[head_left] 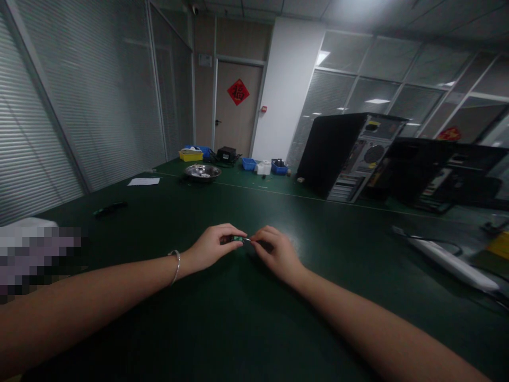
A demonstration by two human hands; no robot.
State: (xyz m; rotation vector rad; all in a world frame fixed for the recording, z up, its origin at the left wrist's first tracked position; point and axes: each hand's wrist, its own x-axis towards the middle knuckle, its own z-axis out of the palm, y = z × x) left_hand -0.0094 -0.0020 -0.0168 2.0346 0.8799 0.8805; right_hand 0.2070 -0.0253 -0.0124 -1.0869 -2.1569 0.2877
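Observation:
My left hand (209,248) is closed, holding a small green-and-dark piece that looks like a circuit board (237,239) between thumb and fingers. Facing it, my right hand (280,254) pinches a thin, light-coloured piece (247,240) at the board's right end. Whether that piece is joined to the board or only touches it, I cannot tell. Both hands are just above or resting on the dark green tabletop (191,323), with their fingertips almost meeting. The fingers cover much of the board.
A metal bowl (202,172), white paper (143,181) and a dark elongated object (110,209) lie to the left. Blue bins (249,164) stand at the back. A computer tower (338,154) and a white power strip (453,260) with cables are to the right.

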